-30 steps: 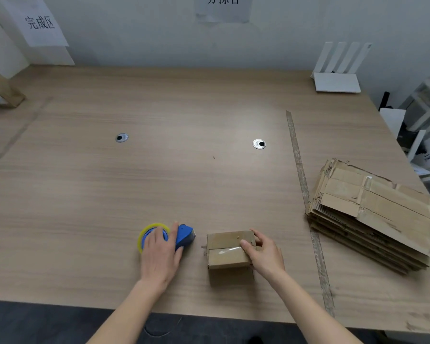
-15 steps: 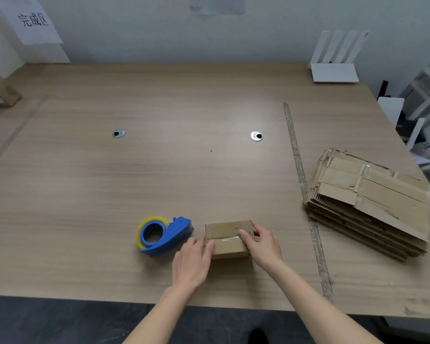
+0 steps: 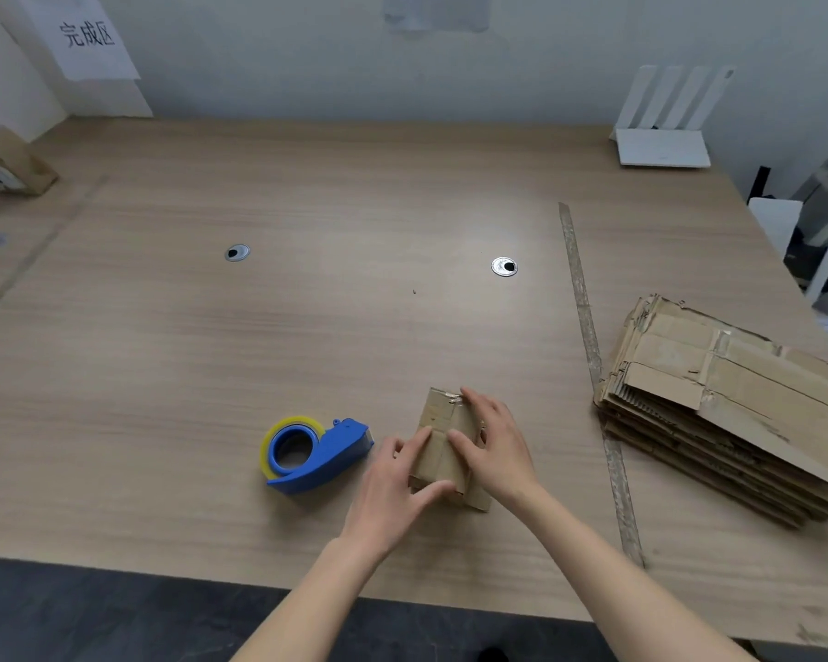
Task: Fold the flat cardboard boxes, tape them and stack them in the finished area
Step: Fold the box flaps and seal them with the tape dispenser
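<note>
Box: small folded cardboard box (image 3: pixel 443 439) stands on the desk (image 3: pixel 211 375) near the front edge, turned at an angle, one corner pointing away from the person. A torn scrap of tape shows at its far top edge.
Left hand: left hand (image 3: pixel 393 484) comes in from below, forearm bare, palm turned toward the box's left face. Fingers lie nearly straight along that face; thumb hooks round the near lower corner. So the hand grasps the box between thumb and fingers.
Right hand: right hand (image 3: pixel 495 446) lies over the top and right side of the box, forearm running down to the lower right. Fingers spread, lightly bent, tips reaching the far top edge; thumb presses on the top face. It rests on the box and steadies it; whether the fingers wrap the far side, cannot tell.
Dispenser: blue tape dispenser (image 3: pixel 314 453) with yellowish roll sits on the desk just left of the left hand, apart from it.
Flat boxes: stack (image 3: pixel 727 413) of flattened cardboard at the right side of the desk, beyond a tape strip (image 3: pixel 589 351) stuck along the desk top.
Finished area: paper sign (image 3: pixel 87 35) on the wall at far left; one cardboard box (image 3: pixel 10 164) below it at the desk's far left edge.
Other: white router (image 3: pixel 663 129) at the far right corner.
</note>
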Available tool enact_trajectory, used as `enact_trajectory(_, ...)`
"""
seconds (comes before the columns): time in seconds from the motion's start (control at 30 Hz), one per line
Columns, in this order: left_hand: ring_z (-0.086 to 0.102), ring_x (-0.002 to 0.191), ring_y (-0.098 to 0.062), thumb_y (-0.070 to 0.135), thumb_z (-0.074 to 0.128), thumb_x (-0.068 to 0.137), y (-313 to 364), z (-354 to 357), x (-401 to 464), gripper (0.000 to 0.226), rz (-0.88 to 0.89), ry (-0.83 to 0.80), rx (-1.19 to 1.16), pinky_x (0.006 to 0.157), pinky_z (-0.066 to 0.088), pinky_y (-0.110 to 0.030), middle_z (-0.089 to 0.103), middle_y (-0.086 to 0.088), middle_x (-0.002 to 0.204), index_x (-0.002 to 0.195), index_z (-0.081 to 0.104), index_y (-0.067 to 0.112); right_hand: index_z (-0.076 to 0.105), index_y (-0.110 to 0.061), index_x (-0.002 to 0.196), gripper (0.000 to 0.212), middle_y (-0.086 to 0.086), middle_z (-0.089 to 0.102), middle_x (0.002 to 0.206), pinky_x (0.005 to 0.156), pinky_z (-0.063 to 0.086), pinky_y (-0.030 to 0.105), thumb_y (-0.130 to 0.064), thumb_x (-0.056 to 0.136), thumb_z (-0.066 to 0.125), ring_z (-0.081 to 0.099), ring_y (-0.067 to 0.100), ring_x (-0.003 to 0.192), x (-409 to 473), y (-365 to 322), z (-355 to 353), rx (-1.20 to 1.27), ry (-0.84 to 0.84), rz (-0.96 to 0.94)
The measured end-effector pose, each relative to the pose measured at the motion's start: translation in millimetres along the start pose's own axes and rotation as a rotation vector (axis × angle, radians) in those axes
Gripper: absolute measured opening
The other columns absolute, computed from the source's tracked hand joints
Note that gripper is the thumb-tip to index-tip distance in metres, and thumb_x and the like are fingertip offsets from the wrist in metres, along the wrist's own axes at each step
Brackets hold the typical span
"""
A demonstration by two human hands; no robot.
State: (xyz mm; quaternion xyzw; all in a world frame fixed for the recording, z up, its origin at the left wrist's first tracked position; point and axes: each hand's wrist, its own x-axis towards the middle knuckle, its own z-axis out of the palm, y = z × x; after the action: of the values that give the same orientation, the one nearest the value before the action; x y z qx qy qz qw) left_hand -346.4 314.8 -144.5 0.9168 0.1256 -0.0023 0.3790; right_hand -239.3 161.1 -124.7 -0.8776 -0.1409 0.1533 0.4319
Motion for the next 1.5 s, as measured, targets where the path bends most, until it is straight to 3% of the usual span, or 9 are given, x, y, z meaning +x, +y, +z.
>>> enact_trajectory(0.17,0.055,0.086,-0.004,0.066,0.061,0.086,8.8,-7.4,-0.7,0.072,0.012,-0.051,0.044,0.082,0.053,-0.03,0.049,0.013,0.114,0.15,0.034,0.046,0.04,-0.032,0.152,0.059,-0.001,0.015,0.167,0.117,0.023,0.022,-0.019,0.099,0.06,0.016,0.007,0.152,0.1,6.6,0.3,0.039,-0.094,0.024)
enact_trajectory(0.3,0.058,0.091,-0.011,0.059,0.06,0.088,-5.3,-31.4,-0.5,0.061,0.093,0.271,0.284,0.076,0.054,-0.029,0.057,0.008,0.113,0.143,0.05,0.032,0.038,-0.033,0.152,0.058,-0.002,0.009,0.168,0.114,0.017,0.017,-0.02,0.1,0.058,0.013,0.01,0.154,5.0,5.2,-7.6,0.027,-0.124,0.016)
enact_trajectory(0.4,0.06,0.098,-0.024,0.05,0.074,0.082,-31.7,-45.7,4.1,0.069,-0.049,0.425,0.462,0.081,0.053,-0.039,0.059,-0.006,0.115,0.142,0.051,0.024,0.04,-0.036,0.151,0.056,-0.009,0.005,0.169,0.114,0.023,0.021,-0.023,0.1,0.057,0.019,0.009,0.152,4.5,1.9,-9.1,-0.024,-0.105,-0.015)
enact_trajectory(0.5,0.062,0.099,-0.024,0.068,0.062,0.083,-51.1,-53.4,8.6,0.091,-0.353,0.18,0.585,0.084,0.048,-0.036,0.061,-0.006,0.113,0.155,0.025,0.026,0.044,-0.033,0.149,0.05,-0.012,0.006,0.168,0.119,0.029,0.031,-0.027,0.101,0.053,0.021,0.011,0.152,-1.2,-4.9,-3.9,-0.113,0.019,-0.057)
enact_trajectory(0.6,0.063,0.09,-0.023,0.064,0.051,0.092,-60.9,-55.2,9.9,0.08,-0.405,0.016,0.541,0.074,0.048,-0.034,0.06,-0.003,0.102,0.157,0.015,0.032,0.048,-0.026,0.145,0.046,-0.01,0.018,0.166,0.12,0.029,0.031,-0.022,0.1,0.053,0.023,0.01,0.15,-9.7,-16.4,4.3,-0.166,0.143,-0.146)
enact_trajectory(0.73,0.06,0.09,-0.025,0.047,0.057,0.09,-50.6,-74.7,2.2,0.057,-0.264,0.133,0.278,0.074,0.05,-0.037,0.061,0.005,0.103,0.142,0.037,0.039,0.052,-0.024,0.141,0.042,-0.011,0.044,0.15,0.116,0.034,0.028,-0.02,0.1,0.055,0.039,0.005,0.139,-10.9,-34.8,12.9,-0.084,0.032,-0.275)
enact_trajectory(0.9,0.061,0.084,-0.006,0.069,0.054,0.077,-34.1,-104.3,-6.6,0.055,-0.069,0.09,0.194,0.069,0.048,-0.028,0.062,0.029,0.099,0.129,0.044,0.053,0.038,-0.025,0.152,0.052,-0.009,0.051,0.144,0.115,0.036,0.027,-0.028,0.103,0.054,0.046,0.004,0.135,-3.4,-60.7,31.1,0.326,-0.36,0.03)
enact_trajectory(1.13,0.057,0.091,0.009,0.064,0.06,0.079,-27.0,-123.1,-8.4,0.047,0.052,0.057,0.138,0.067,0.041,-0.014,0.057,0.04,0.106,0.124,0.045,0.057,0.074,-0.013,0.112,0.018,0.004,0.077,0.098,0.085,0.06,0.029,-0.016,0.099,0.062,0.073,0.016,0.09,-2.2,-63.4,33.5,0.389,-0.306,0.067)
enact_trajectory(1.5,0.06,0.086,0.001,0.065,0.06,0.082,-18.9,-125.7,-6.2,0.049,0.113,0.001,0.151,0.069,0.049,-0.022,0.063,0.033,0.101,0.128,0.045,0.057,0.073,-0.017,0.107,0.027,0.006,0.076,0.098,0.086,0.058,0.031,-0.035,0.104,0.053,0.072,0.016,0.091,-15.4,-63.4,25.6,0.518,-0.249,0.124)
